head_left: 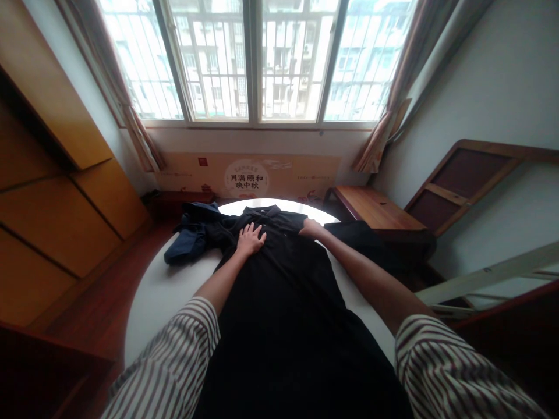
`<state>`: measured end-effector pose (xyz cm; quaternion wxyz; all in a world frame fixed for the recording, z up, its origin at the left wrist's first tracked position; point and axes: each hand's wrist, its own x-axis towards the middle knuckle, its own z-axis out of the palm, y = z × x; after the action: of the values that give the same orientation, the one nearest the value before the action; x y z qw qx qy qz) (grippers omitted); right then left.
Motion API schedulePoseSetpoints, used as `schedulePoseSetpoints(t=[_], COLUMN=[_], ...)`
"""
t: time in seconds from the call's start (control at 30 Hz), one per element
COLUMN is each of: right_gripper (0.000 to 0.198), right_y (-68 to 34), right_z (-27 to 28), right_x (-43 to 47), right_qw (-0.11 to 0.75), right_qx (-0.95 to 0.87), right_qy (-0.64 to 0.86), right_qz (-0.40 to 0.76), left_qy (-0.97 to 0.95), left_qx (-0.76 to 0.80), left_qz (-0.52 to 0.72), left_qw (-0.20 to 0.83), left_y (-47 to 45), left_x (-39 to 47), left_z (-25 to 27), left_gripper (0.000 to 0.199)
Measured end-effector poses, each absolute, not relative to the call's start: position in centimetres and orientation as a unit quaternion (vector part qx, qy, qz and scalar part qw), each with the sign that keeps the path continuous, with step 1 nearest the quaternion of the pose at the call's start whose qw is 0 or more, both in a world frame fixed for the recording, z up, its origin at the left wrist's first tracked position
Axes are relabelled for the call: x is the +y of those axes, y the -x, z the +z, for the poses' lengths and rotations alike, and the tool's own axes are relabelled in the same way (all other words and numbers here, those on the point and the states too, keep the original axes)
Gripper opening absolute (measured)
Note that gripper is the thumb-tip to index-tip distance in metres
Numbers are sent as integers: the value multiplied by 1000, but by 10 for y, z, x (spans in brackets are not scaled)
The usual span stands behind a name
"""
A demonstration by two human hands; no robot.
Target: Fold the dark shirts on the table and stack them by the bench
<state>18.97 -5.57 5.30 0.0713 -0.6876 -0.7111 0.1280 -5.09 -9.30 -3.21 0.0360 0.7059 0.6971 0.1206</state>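
Left of a round white bench (151, 308), yellow-brown wooden cabinets (94, 198) line the wall. A crumpled dark blue cloth garment (186, 241) lies on the bench's left side. A person in brown-and-white striped sleeves (172, 355) lays the left grip (250, 240) flat, fingers apart, on a long black collared garment (279, 291). Beyond the bench, a tan banner with dark Chinese lettering (286, 177) hangs below barred windows. The black garment stretches across the bench's middle, collar at the bench's far side, its length running toward the wearer of the stripes. The right grip (311, 228) is clamped on that garment's right edge. Dark folded cloth (351, 235) sits at the bench's right side; right of the bench stands low brown wooden furniture (375, 206).
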Motion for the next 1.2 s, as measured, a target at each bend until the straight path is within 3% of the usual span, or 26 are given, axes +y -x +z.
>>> schedulePoseSetpoints(t=[0.1, 0.27, 0.47, 0.77, 0.87, 1.03, 1.2], right_gripper=[35, 44, 43, 24, 22, 39, 31], right_y=[-199, -230, -260, -226, -225, -225, -220], right_z=[53, 81, 96, 76, 68, 45, 30], right_x=[-64, -62, -61, -50, -35, -12, 1], right_qw=[95, 147, 147, 151, 154, 118, 102], right_qx=[-703, -651, -621, -717, -711, -699, -707], right_qy=[698, 744, 767, 656, 669, 693, 691], right_qz=[97, 39, 61, 183, 155, 130, 110], left_qy=[-706, -706, -706, -704, -704, -705, -705], left_qx=[696, 697, 695, 699, 699, 697, 697], left_qz=[124, 125, 130, 125, 125, 125, 129], left_qw=[36, 36, 33, 28, 28, 24, 22], left_y=[50, 49, 50, 49, 50, 50, 48], left_x=[-93, -93, -92, -94, -93, -92, -95], left_z=[-32, -32, -34, -34, -34, -35, -34], left_gripper=[64, 64, 64, 63, 63, 63, 63])
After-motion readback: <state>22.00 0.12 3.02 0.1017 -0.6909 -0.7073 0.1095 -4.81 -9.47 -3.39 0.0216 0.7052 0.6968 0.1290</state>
